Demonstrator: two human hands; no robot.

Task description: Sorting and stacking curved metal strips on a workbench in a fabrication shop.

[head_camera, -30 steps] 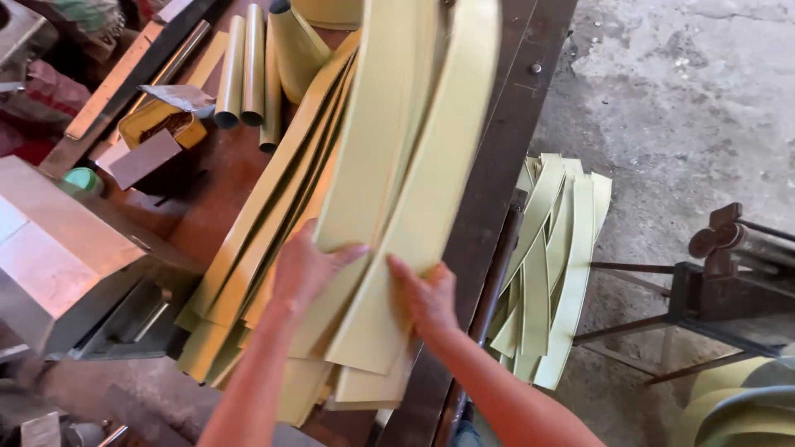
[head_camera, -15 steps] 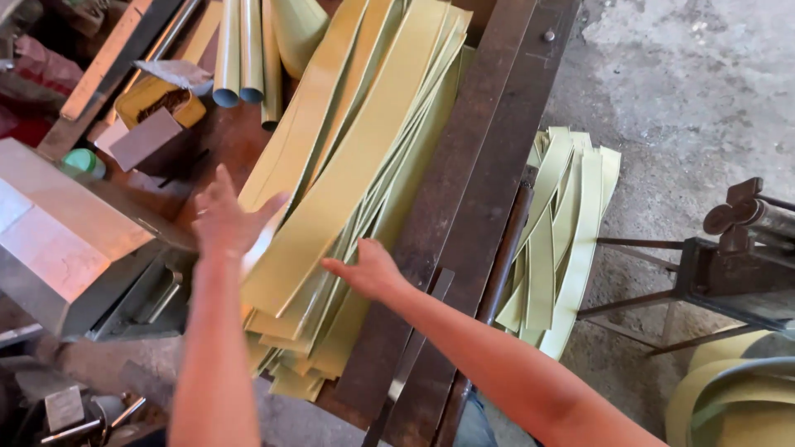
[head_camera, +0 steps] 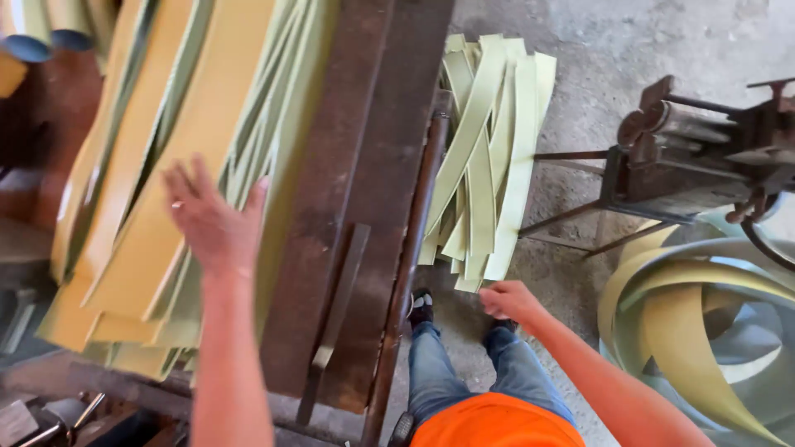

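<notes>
Strip stack (head_camera: 157, 190) on rusty metal surface (head_camera: 364, 165), yellow-green, fanned lengthwise. Left hand (head_camera: 211, 223) flat on stack, fingers spread apart, gripping nothing. Right hand (head_camera: 509, 300) low beside surface edge, fingers curled loosely together, empty, just beside near ends of floor strips (head_camera: 484, 157). Roller machine (head_camera: 704, 157) right; coiled sheet (head_camera: 704, 323) below it.
</notes>
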